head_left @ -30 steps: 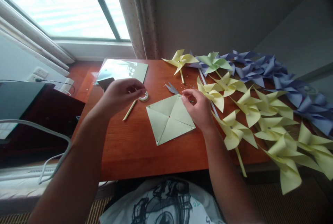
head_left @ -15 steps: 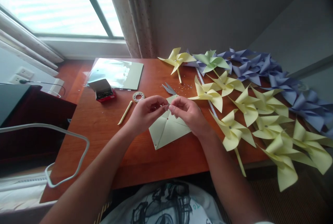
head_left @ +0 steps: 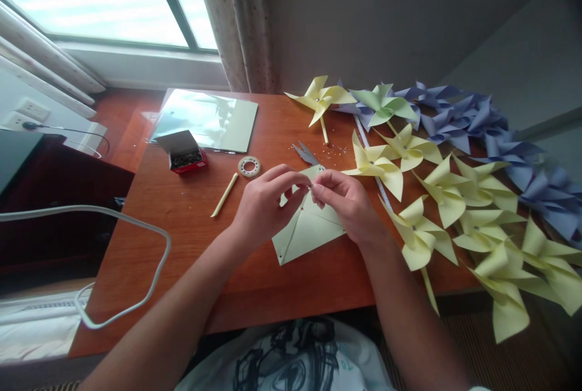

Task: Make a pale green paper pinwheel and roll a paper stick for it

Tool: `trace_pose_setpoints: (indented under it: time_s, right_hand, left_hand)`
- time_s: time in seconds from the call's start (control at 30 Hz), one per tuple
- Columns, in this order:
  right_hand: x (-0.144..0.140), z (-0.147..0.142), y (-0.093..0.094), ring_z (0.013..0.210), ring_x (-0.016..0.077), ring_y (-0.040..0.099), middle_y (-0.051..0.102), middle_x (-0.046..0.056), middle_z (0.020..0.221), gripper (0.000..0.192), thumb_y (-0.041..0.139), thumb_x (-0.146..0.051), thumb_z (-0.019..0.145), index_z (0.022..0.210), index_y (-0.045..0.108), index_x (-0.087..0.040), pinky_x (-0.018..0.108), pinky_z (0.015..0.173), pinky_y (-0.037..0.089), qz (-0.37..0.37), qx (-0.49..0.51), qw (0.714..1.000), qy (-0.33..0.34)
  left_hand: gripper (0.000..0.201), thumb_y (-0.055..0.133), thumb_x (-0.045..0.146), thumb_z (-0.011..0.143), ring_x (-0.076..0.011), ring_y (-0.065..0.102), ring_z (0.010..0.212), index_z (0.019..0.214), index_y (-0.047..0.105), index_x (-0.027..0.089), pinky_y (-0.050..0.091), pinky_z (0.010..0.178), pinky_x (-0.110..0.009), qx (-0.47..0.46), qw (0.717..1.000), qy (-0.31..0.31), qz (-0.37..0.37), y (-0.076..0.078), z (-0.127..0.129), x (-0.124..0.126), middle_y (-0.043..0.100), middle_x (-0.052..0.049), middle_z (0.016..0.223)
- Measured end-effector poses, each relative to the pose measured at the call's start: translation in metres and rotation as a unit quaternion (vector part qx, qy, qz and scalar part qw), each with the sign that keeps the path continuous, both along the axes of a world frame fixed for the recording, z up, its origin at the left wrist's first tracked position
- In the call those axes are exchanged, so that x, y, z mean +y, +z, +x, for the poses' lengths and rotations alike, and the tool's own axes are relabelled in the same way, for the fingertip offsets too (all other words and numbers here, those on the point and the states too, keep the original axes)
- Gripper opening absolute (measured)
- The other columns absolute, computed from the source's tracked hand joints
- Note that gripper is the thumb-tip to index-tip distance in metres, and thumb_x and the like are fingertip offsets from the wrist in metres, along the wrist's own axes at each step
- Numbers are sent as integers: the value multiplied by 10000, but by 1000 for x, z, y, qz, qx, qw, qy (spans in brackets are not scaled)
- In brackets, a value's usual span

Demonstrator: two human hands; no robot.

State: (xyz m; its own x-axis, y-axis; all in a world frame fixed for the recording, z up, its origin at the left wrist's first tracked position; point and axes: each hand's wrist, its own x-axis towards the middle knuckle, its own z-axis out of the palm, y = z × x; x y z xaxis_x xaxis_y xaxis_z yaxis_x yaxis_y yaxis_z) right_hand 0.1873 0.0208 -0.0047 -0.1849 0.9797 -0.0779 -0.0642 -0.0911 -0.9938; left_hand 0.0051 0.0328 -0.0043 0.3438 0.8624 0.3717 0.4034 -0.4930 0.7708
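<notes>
Here the left hand (head_left: 264, 206) and right hand (head_left: 345, 200) pinch together one small thing, too small to tell, above the yellow paper square (head_left: 309, 227), perhaps to keep it steady.

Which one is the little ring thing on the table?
Start at the shiny sheet near the window on the wooden table. Just right of the red box lies a small white ring, beside a pale stick. It is the only round thing there.

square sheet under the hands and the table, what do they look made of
Square sheet: thin matte paper, pale yellow-green; it shows sharp diagonal creases and lies flat. Table: looks like wood or wood veneer, reddish-brown with a glossy finish; faint grain and window glare show on top.
</notes>
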Motion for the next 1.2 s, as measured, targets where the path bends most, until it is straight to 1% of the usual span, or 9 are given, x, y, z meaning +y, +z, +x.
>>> trace_pose_setpoints:
  time_s: [0.07, 0.1, 0.2, 0.3, 0.47, 0.63, 0.83, 0.97, 1.2]
  right_hand:
    - [-1, 0, 0, 663, 133, 532, 574, -32, 700, 150, 692, -343, 868, 812, 624, -221, 260, 640, 456, 9, -13, 1000, -19]
    - [-1, 0, 0, 662, 133, 533, 575, -31, 701, 147, 688, -340, 872, 814, 626, -220, 261, 645, 457, 13, -22, 999, -28]
    - [-2, -1, 0, 667, 135, 537, 590, -24, 720, 142, 688, -338, 872, 819, 632, -218, 261, 641, 454, 23, -52, 997, -46]
    - [-2, -2, -1, 675, 139, 541, 595, -22, 738, 139, 690, -337, 869, 822, 631, -220, 261, 627, 446, 28, -70, 996, -45]
    - [-1, -3, -2, 709, 142, 571, 600, -21, 760, 124, 665, -312, 888, 824, 623, -214, 266, 661, 453, 39, -75, 996, -33]
    - [-2, -2, 1, 737, 146, 583, 603, -21, 778, 111, 657, -301, 893, 834, 619, -216, 271, 689, 461, 49, -82, 995, -12]
    - [-3, -1, 4, 753, 144, 559, 589, -18, 794, 103, 648, -268, 909, 829, 617, -210, 273, 697, 450, 61, -72, 996, 8]
    - [-2, 1, 2, 761, 148, 564, 594, -12, 801, 106, 651, -267, 912, 832, 619, -207, 276, 699, 453, 69, -74, 995, 13]
    - [-3, 1, 3, 780, 162, 604, 614, -5, 808, 117, 641, -281, 919, 831, 612, -210, 292, 727, 489, 83, -98, 991, 29]
  left_hand:
    - [70, 637, 236, 908, -121, 582, 646, 923, 688, 191, 467, 592, -248, -64, 996, 18, -64, -1, 1, 1, 691, -48, 860]
    - [82, 665, 265, 893, -132, 599, 664, 911, 682, 187, 479, 594, -250, -102, 989, 25, -104, -2, 1, 2, 693, -49, 843]
    - [170, 749, 329, 833, -150, 623, 708, 861, 683, 174, 499, 615, -253, -203, 957, 34, -207, -3, 2, 4, 691, -46, 804]
    - [212, 788, 352, 801, -144, 604, 708, 845, 699, 164, 487, 616, -251, -238, 935, 12, -262, -6, 4, 4, 690, -46, 803]
    - [262, 828, 383, 764, -136, 563, 680, 829, 699, 165, 458, 600, -250, -238, 927, -24, -290, -10, 6, 3, 659, -34, 775]
    - [302, 839, 418, 745, -121, 543, 653, 788, 689, 160, 444, 585, -239, -256, 910, -32, -324, -3, 6, 3, 630, -14, 733]
    - [274, 835, 375, 762, -100, 524, 628, 790, 683, 149, 421, 577, -220, -279, 892, -55, -352, 1, 5, 3, 621, -1, 711]
    - [257, 788, 371, 818, -94, 502, 611, 796, 676, 141, 400, 562, -214, -277, 892, -59, -353, 0, 4, 3, 607, 0, 677]
    - [262, 789, 370, 819, -95, 499, 617, 794, 667, 139, 387, 555, -211, -277, 895, -65, -344, 1, 6, 2, 599, -2, 676]
